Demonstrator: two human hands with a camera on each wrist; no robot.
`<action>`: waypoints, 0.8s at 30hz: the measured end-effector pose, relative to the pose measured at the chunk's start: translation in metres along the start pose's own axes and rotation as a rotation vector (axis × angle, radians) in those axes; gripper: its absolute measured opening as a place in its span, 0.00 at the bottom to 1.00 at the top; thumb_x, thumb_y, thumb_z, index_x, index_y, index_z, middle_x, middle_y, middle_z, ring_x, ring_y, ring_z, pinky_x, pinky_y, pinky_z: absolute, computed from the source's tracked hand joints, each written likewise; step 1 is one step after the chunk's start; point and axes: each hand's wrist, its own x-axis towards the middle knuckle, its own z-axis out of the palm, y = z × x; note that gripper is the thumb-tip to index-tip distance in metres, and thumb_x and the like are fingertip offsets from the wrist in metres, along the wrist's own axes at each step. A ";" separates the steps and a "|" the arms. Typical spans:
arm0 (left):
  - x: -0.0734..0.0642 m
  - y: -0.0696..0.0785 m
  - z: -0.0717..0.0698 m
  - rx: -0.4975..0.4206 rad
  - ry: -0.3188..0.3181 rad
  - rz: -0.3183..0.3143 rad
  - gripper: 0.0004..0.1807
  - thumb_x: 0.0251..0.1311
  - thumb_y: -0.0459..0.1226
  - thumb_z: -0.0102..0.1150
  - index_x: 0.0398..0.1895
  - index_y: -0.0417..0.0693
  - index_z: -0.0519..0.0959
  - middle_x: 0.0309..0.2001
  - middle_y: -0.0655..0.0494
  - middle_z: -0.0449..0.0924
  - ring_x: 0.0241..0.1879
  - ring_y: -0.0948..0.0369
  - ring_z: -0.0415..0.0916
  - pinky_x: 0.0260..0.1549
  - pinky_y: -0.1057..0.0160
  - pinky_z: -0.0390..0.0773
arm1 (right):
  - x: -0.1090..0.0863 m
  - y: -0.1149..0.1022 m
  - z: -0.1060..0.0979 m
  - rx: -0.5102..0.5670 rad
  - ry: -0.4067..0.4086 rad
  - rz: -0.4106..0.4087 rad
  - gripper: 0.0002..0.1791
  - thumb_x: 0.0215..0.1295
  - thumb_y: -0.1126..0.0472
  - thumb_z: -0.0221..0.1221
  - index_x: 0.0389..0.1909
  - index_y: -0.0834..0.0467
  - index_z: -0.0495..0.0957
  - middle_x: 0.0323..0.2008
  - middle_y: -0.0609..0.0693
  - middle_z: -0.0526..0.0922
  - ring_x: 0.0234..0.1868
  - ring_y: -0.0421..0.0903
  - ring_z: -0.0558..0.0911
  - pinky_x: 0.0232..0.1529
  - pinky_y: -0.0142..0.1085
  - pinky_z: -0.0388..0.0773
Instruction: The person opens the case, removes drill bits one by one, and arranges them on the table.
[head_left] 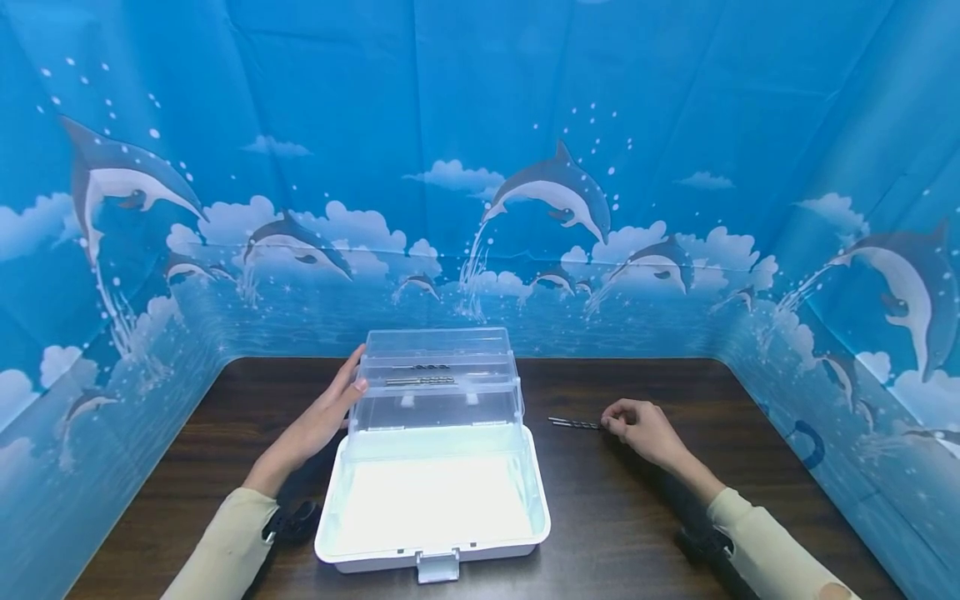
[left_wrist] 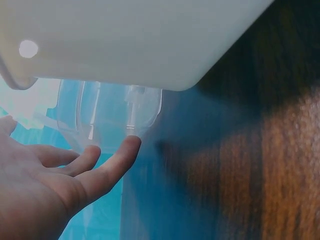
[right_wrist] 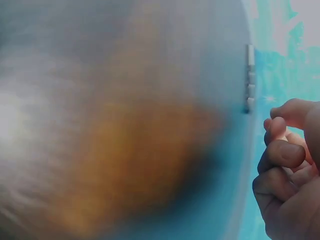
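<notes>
A white case stands with its clear lid and trays raised at the back. Dark and silvery drill bits lie in the clear tiers. My left hand rests against their left side, thumb toward the front; in the left wrist view its extended fingers meet the clear plastic edge. To the right of the case, two loose drill bits lie on the table. My right hand is at their right end, fingers loosely curled; the right wrist view shows a gap between its fingertips and one bit.
The dark wooden table has rounded far corners. A blue dolphin-print curtain surrounds it at the back and sides. The case's front latch hangs down toward me. A dark strap sits at the left wrist.
</notes>
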 end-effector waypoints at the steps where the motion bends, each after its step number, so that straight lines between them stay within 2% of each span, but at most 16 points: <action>1: 0.000 0.000 0.000 0.000 0.002 0.001 0.36 0.82 0.51 0.35 0.82 0.75 0.29 0.81 0.45 0.26 0.75 0.29 0.37 0.54 0.20 0.59 | 0.001 -0.003 -0.003 0.007 0.002 -0.004 0.07 0.73 0.59 0.63 0.42 0.58 0.85 0.22 0.47 0.77 0.23 0.45 0.76 0.22 0.36 0.70; 6: 0.000 -0.002 -0.001 0.000 -0.004 0.010 0.36 0.82 0.51 0.34 0.82 0.71 0.29 0.81 0.45 0.26 0.75 0.29 0.37 0.54 0.20 0.59 | 0.009 -0.026 -0.019 0.042 0.011 -0.028 0.11 0.75 0.55 0.61 0.46 0.58 0.85 0.26 0.53 0.80 0.26 0.51 0.78 0.24 0.40 0.73; 10: 0.001 -0.003 -0.003 -0.009 -0.012 0.019 0.36 0.82 0.52 0.34 0.82 0.71 0.29 0.81 0.46 0.25 0.75 0.30 0.38 0.55 0.20 0.59 | 0.019 -0.054 -0.024 0.007 0.022 -0.121 0.10 0.75 0.54 0.61 0.46 0.55 0.86 0.31 0.53 0.82 0.27 0.50 0.77 0.26 0.40 0.74; 13: 0.001 -0.002 -0.005 -0.003 -0.007 0.026 0.36 0.82 0.52 0.33 0.82 0.72 0.29 0.81 0.46 0.25 0.75 0.29 0.38 0.55 0.20 0.59 | 0.028 -0.078 -0.020 -0.024 0.025 -0.203 0.10 0.75 0.53 0.61 0.45 0.54 0.86 0.30 0.48 0.81 0.28 0.48 0.76 0.28 0.41 0.74; 19: 0.002 -0.002 0.000 0.001 -0.002 0.038 0.35 0.82 0.52 0.32 0.82 0.74 0.29 0.81 0.44 0.25 0.75 0.29 0.38 0.56 0.21 0.59 | 0.038 -0.120 -0.005 0.008 0.001 -0.268 0.07 0.74 0.54 0.62 0.44 0.50 0.86 0.27 0.45 0.81 0.28 0.47 0.77 0.28 0.43 0.75; 24: 0.000 -0.003 0.005 0.034 0.019 0.048 0.35 0.83 0.52 0.32 0.82 0.73 0.29 0.81 0.43 0.27 0.74 0.28 0.40 0.56 0.23 0.61 | 0.048 -0.148 0.008 -0.008 -0.032 -0.370 0.07 0.73 0.55 0.63 0.43 0.51 0.86 0.24 0.44 0.80 0.24 0.44 0.76 0.25 0.40 0.74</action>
